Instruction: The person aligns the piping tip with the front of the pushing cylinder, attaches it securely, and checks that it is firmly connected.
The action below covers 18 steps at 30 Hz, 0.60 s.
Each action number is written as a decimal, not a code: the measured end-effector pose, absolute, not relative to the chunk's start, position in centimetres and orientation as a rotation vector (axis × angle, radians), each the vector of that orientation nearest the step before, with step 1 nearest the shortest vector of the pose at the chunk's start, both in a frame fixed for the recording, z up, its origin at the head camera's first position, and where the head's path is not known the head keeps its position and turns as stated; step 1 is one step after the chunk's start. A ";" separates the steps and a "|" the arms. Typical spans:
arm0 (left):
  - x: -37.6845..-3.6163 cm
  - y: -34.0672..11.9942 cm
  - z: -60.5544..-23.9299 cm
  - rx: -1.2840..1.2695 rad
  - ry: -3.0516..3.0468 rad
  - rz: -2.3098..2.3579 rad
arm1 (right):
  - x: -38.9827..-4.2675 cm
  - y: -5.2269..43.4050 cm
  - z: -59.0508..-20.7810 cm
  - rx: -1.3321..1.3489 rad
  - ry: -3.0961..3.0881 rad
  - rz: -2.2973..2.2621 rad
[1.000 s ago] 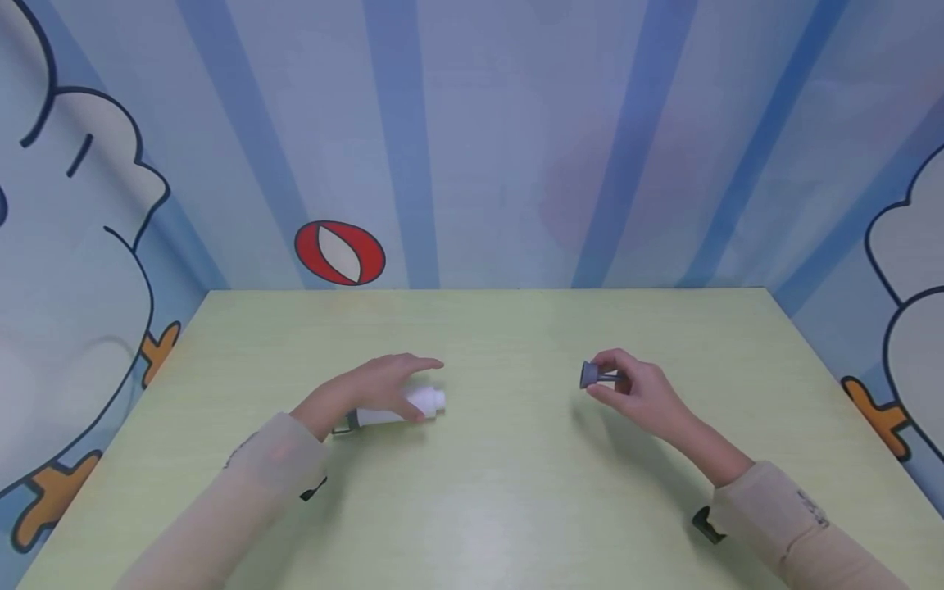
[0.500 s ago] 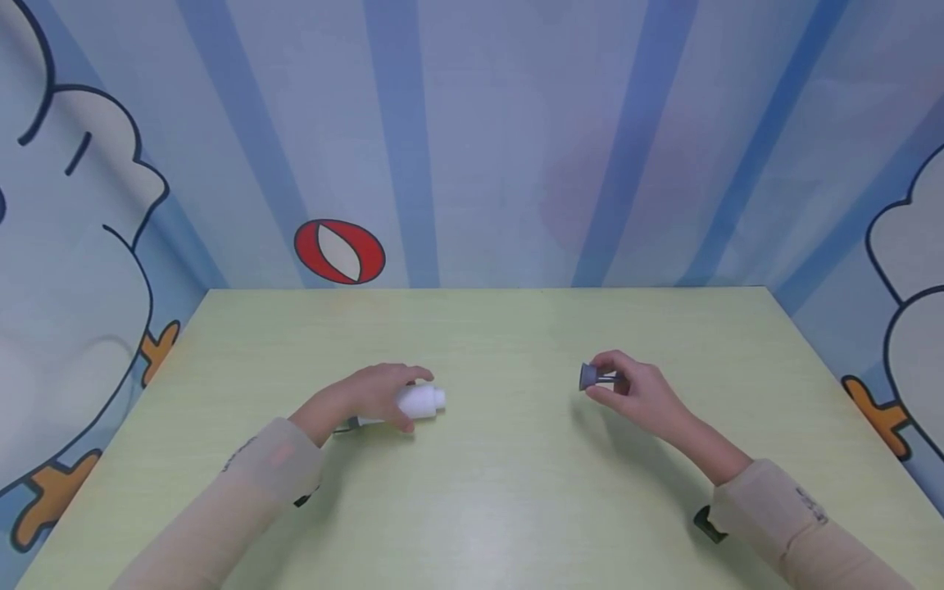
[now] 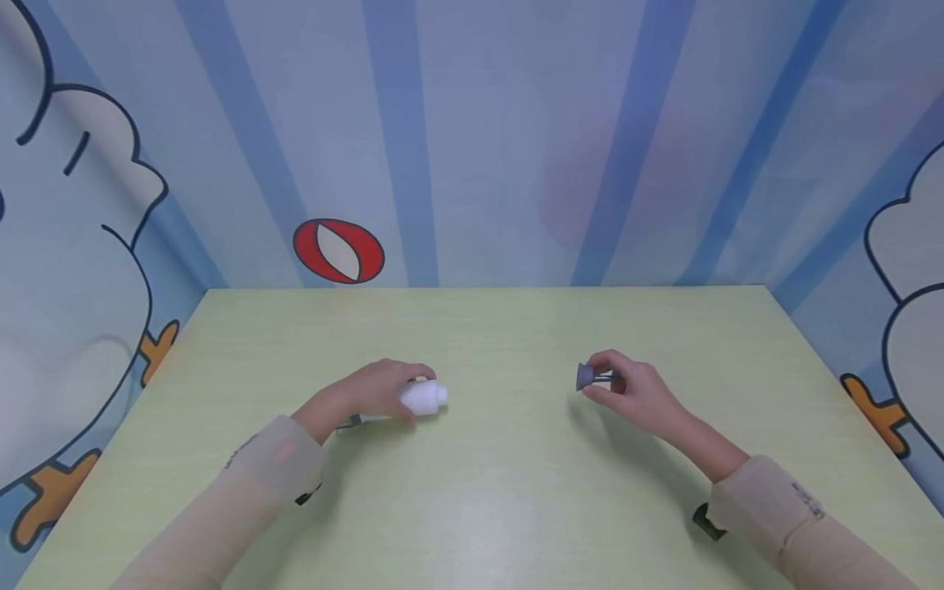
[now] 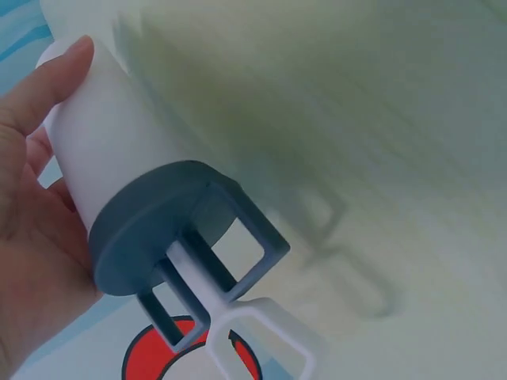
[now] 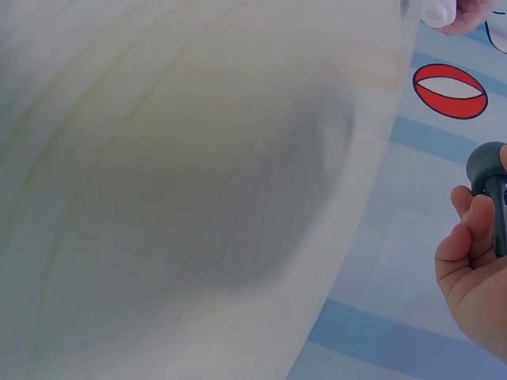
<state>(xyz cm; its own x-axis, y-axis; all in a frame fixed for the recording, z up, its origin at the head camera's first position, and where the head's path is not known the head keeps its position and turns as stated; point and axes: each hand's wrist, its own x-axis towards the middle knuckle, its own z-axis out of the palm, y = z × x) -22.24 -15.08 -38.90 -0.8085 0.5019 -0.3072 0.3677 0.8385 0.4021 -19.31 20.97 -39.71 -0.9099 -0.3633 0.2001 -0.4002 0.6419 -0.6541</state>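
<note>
I see the left hand point(image 3: 376, 392) curled round a white cylinder point(image 3: 422, 398), the gap between thumb and fingers only as wide as the body it grips. On the left wrist view the thumb lies along one side and fingers show behind. The cylinder lies tilted on its side, its narrow neck towards the right hand point(image 3: 637, 392); at its other end I make out a dark grey cap point(image 4: 158, 229) with open frames and a pale forked piece point(image 4: 269, 328) sticking out. I can't tell whether the cylinder touches the tabletop.

Well to the right of the cylinder, the right hand pinches a dark grey piece point(image 3: 586, 377) by its thin stem, thumb and fingers nearly together, flared end facing the cylinder. I have it above the surface, its shadow falling apart from it.

Around the cylinder stretches a pale yellow-green table point(image 3: 479, 508) with faint grain and a soft glare on the near side. Beyond it, past the far edge, stands a blue striped wall point(image 3: 501, 123); a red-and-white oval point(image 3: 339, 251) is printed there, behind and slightly left of the cylinder. Farther left, I see a large white cartoon figure point(image 3: 66, 311) with orange feet.
</note>
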 end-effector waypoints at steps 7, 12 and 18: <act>-22.3 -13.9 -37.7 0.695 2.616 0.506 | -19.6 20.3 -39.1 0.716 -2.796 1.133; -22.2 -12.8 -37.0 0.729 2.612 0.509 | -19.9 19.7 -39.0 0.738 -2.816 1.147; -22.5 -11.8 -37.0 0.796 2.626 0.516 | -20.3 18.8 -39.1 0.785 -2.823 1.160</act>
<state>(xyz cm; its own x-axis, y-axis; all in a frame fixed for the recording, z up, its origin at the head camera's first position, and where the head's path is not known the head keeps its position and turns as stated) -22.48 -11.83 -36.98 -0.7821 0.5831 -0.2199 0.4567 0.7764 0.4344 -20.33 18.82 -39.08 -0.8759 -0.4498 0.1745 -0.4425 0.6049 -0.6621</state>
